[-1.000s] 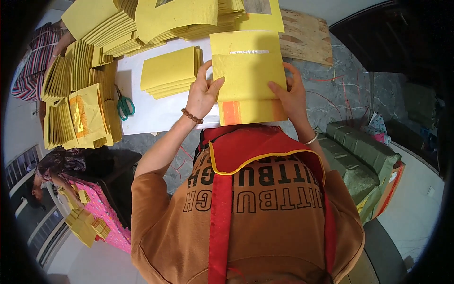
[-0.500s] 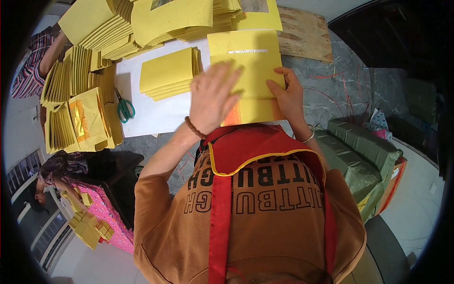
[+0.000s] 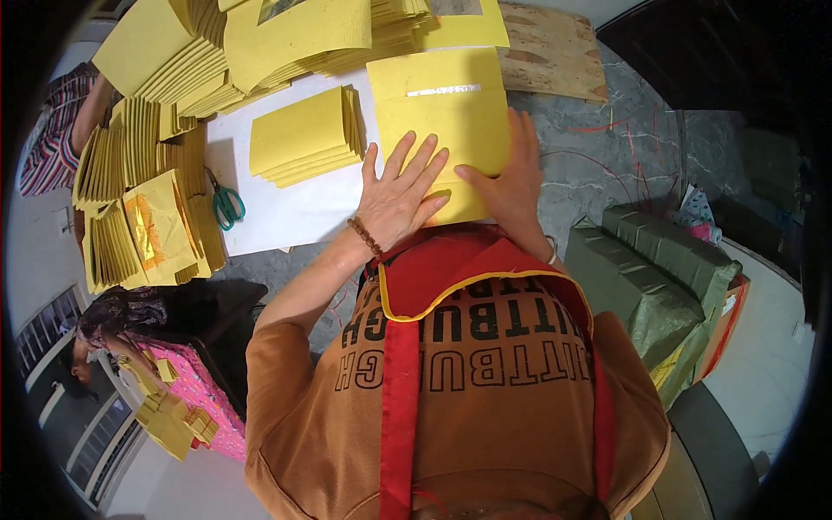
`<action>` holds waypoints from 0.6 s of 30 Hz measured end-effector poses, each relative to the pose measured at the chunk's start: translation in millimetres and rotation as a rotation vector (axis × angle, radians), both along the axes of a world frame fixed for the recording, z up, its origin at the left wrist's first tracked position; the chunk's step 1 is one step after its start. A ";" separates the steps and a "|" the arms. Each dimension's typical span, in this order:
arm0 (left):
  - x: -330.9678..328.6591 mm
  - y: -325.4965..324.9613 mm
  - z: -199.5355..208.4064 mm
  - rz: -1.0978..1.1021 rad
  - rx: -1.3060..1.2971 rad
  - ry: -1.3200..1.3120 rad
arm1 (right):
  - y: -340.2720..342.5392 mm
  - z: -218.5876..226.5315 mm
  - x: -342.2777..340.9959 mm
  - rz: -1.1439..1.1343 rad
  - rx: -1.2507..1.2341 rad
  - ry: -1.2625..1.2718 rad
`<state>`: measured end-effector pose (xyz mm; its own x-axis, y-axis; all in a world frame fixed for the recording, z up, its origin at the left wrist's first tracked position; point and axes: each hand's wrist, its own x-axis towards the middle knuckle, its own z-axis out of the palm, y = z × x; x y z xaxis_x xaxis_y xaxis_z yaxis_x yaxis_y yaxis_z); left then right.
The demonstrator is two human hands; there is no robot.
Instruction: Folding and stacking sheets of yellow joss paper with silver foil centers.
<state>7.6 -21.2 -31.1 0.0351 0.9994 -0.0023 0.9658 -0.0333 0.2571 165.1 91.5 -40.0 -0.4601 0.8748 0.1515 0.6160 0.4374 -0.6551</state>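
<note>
A yellow paper sheet (image 3: 451,130) lies in front of me at the table's right end, with crosswise creases and a thin silvery-white strip near its far edge. My left hand (image 3: 400,191) rests on its near left part, fingers spread flat. Along the right edge my right hand (image 3: 513,173) is stretched out, its thumb on the sheet and its fingers beside the edge. Neither hand grips anything. Left of the sheet is a small stack of folded yellow paper (image 3: 303,134) on the white tabletop (image 3: 243,173).
Tall piles of folded yellow paper (image 3: 295,43) fill the table's far side and left. Green-handled scissors (image 3: 227,206) lie at the left. A wooden board (image 3: 555,52) and green wrapped bundles (image 3: 641,277) are to the right. Two people are at the left, one by a pink-covered table (image 3: 195,381).
My left hand has moved down the sheet and spread out. My right hand has straightened its fingers along the right edge. The orange patches on the sheet's near part are now mostly covered.
</note>
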 end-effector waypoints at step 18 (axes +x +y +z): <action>1.6 26.4 16.6 -0.179 0.218 0.350 | 10.6 -19.6 32.2 -0.165 -0.935 0.764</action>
